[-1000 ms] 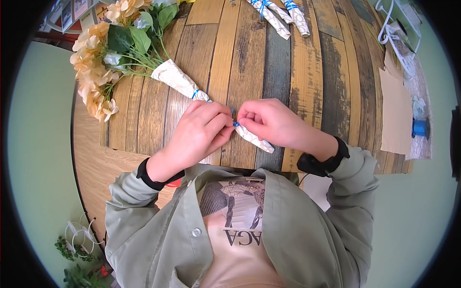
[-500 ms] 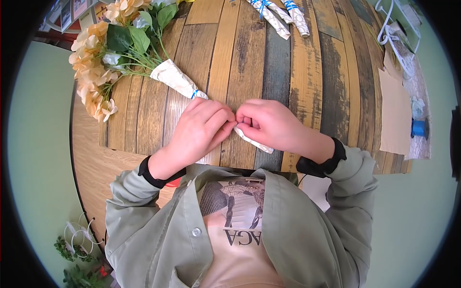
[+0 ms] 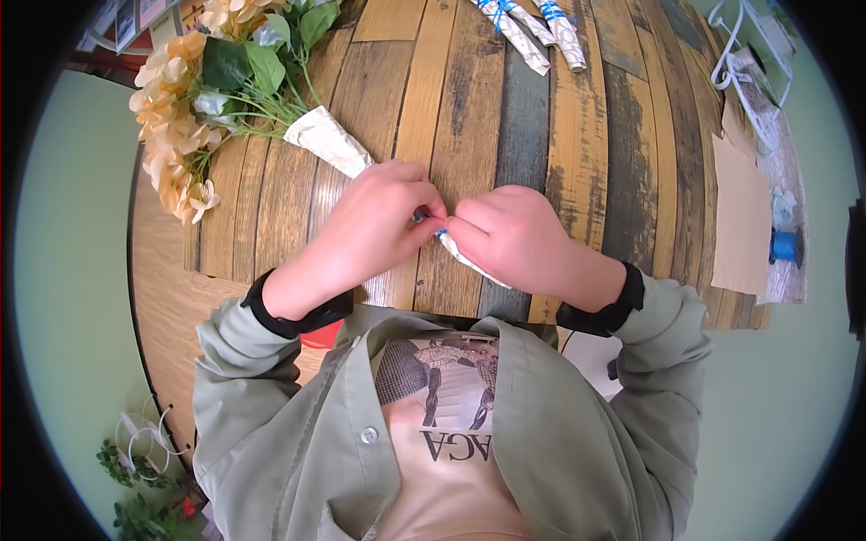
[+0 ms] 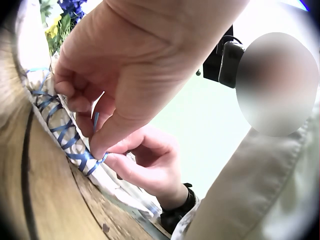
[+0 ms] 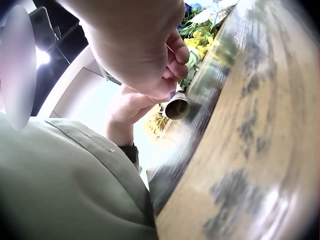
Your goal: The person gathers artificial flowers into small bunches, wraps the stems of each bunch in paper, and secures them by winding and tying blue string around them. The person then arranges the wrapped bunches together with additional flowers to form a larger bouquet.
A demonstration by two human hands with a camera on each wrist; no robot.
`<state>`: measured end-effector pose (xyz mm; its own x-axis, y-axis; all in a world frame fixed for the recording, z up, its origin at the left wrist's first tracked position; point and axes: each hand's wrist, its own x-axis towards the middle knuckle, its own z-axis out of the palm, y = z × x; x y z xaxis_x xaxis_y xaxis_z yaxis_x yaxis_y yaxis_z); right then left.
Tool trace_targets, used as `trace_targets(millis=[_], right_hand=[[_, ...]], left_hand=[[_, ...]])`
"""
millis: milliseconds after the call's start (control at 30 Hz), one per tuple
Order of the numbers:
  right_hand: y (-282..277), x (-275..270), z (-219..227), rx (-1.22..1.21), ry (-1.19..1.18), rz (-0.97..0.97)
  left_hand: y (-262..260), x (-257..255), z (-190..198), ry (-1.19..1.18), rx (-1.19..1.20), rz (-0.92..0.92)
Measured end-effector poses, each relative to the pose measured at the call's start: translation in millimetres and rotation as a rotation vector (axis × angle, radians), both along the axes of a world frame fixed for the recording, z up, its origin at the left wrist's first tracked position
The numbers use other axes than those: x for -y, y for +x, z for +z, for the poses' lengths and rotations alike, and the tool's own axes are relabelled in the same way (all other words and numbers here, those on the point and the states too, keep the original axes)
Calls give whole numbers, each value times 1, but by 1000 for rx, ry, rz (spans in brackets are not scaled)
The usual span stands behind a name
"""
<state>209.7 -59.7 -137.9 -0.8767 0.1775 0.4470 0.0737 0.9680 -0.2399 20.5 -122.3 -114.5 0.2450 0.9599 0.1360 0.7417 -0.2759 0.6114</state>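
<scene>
A bouquet of peach artificial flowers lies on the table, its stems wrapped in a cream paper cone. Blue ribbon criss-crosses the narrow part of the wrap in the left wrist view. My left hand bends over the wrap and pinches the ribbon between thumb and fingers. Right beside it, my right hand pinches the ribbon near the lower end. Fingertips of both hands nearly meet there. The open round end of the paper roll shows in the right wrist view.
Other paper-wrapped stems with blue ribbon lie at the far side. On the right are a brown paper sheet, a blue ribbon spool and a white metal stand. The table's near edge is close to my body.
My left hand has shifted slightly up and lifted its fingers, covering more of the wrap. The right hand has turned a little, its knuckles now more upward. The bouquet has barely moved.
</scene>
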Motion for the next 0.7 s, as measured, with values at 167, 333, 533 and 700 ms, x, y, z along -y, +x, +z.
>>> trace_targets(millis=[167,333,533,700], right_hand=[[-3,-1,1,17,15,36],[-6,-6,1,106,-892,-63],[-7,-15,-2,273,-1244,-66],[-8,-21,-14,279,-1390,-23]], left_hand=[[-4,-7,5,-115,-78,-78],[2,7,1,122,-14,-16],[7,32,-3,180,-37,54],[12,34,-12,215,-29,24]])
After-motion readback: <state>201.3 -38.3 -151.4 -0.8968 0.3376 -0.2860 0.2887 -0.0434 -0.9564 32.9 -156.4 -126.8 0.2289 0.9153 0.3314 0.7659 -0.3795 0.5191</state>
